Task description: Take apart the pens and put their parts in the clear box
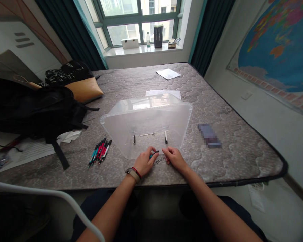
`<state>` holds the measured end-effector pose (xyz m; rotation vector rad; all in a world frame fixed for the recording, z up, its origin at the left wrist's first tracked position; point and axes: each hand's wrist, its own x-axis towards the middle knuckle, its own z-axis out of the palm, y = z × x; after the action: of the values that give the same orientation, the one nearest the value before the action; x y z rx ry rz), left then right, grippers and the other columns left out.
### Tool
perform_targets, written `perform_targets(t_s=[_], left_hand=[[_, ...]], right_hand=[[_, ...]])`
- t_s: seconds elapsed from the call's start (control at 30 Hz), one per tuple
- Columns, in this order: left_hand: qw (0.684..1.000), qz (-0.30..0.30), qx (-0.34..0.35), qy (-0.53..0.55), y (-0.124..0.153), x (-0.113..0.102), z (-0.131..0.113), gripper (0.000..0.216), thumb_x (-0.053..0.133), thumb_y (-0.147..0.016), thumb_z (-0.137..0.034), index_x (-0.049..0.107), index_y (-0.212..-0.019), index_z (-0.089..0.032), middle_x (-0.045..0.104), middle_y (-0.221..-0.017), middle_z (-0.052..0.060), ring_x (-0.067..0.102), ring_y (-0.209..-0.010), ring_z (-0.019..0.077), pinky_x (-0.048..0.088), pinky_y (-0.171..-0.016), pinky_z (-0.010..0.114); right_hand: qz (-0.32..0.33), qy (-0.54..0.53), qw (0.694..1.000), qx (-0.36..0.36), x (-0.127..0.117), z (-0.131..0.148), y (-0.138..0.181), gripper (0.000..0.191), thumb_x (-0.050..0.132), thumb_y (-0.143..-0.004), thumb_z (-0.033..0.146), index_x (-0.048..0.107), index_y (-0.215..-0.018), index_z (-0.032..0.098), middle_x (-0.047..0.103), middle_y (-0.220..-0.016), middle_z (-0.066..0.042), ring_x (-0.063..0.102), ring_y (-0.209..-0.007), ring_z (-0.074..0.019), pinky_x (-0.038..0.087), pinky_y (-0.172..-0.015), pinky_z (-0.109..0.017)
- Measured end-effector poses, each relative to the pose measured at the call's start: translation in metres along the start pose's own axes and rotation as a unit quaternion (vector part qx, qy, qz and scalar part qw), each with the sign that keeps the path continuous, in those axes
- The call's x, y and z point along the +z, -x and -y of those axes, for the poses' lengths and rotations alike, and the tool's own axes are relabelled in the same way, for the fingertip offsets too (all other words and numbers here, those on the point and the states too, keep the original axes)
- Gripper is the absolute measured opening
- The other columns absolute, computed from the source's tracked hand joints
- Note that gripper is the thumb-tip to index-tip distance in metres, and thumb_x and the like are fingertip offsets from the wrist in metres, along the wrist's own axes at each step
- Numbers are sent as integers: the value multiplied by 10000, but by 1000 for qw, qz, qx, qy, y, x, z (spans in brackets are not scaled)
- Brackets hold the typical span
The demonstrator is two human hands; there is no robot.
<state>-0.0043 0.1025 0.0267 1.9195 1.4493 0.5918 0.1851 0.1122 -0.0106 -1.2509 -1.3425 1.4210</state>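
In the head view, my left hand (144, 162) pinches a blue pen piece (153, 155) with a dark end pointing right. My right hand (175, 158) is just right of it, its fingers curled together; whatever is in them is too small to make out. Both hands are at the front of a clear plastic bin (146, 114) that lies on its side with its mouth toward me. Inside it are a short black pen piece (134, 139), a thin refill (146, 134) and a white pen barrel with a black end (166, 137).
A pile of blue, red, black and white pens (100, 151) lies left of the bin on the mattress (229, 158). A blurred phone (209, 135) is to the right. Black bags (37, 107), a tan pouch (84, 90) and papers (168, 74) lie farther out. A white tube (53, 193) crosses the lower left.
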Motion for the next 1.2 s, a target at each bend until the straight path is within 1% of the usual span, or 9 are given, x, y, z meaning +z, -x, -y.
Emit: perform_targets(t_s=[0.13,0.27,0.33,0.43,0.6,0.67,0.77,0.97,1.2], left_hand=[[999,-31,-13,9,-1,-1,0,236,427,-951,-426,525,-1027,-226,569,-693,-32,516,-600,134,324,-588,231],[999,-46,-22,6,-2,-4,-2,253,419,-949,-434,540,-1002,-219,556,-676,-30,516,-601,132,317,-582,232],[999,-43,-24,5,-2,-4,-3,265,415,-950,-443,549,-996,-219,553,-659,-33,515,-591,131,313,-574,232],[999,-33,-24,15,-2,-4,-4,270,409,-954,-441,556,-1007,-221,575,-662,-32,531,-592,131,329,-580,231],[999,19,-2,39,-1,0,-6,313,384,-966,-451,593,-1023,-224,584,-619,-34,551,-590,136,364,-595,235],[998,45,13,45,0,1,-7,333,379,-968,-455,614,-1031,-228,592,-623,-31,565,-607,138,379,-613,239],[998,50,27,41,1,1,-7,326,400,-962,-456,622,-1046,-232,603,-652,-27,573,-634,140,392,-636,242],[1000,2,24,17,0,3,-3,277,579,-872,-398,564,-1081,-217,603,-718,-30,548,-625,131,382,-606,239],[1000,-1,11,14,-1,2,-1,217,525,-913,-386,615,-1018,-219,667,-792,5,597,-691,145,414,-654,246]], right_hand=[[-16,32,999,-6,0,-1,0,458,637,-818,523,446,-546,207,468,-412,51,419,-379,-95,326,-416,-223],[-119,-52,991,6,2,3,-1,436,566,-838,607,496,-665,212,502,-497,45,435,-391,-107,339,-395,-235],[-143,-68,987,2,3,4,-1,455,512,-858,635,471,-673,222,468,-491,49,423,-390,-112,331,-388,-242],[-118,-24,993,-18,6,3,-1,485,507,-864,636,425,-615,227,428,-461,50,409,-401,-115,326,-410,-249],[-7,-6,1000,-15,12,3,3,477,468,-902,608,472,-634,213,446,-468,53,403,-409,-106,329,-435,-242],[16,14,999,-26,14,3,5,471,473,-910,586,493,-634,205,462,-474,48,425,-430,-107,339,-455,-236],[15,28,999,-31,14,3,5,465,467,-920,566,509,-638,199,472,-469,48,441,-438,-107,348,-470,-232],[-8,-8,1000,-12,14,-1,3,435,504,-899,550,472,-628,211,467,-448,59,426,-383,-102,337,-419,-231],[-14,-55,998,4,14,2,1,428,522,-871,601,483,-693,213,495,-502,61,440,-379,-95,339,-378,-214]])
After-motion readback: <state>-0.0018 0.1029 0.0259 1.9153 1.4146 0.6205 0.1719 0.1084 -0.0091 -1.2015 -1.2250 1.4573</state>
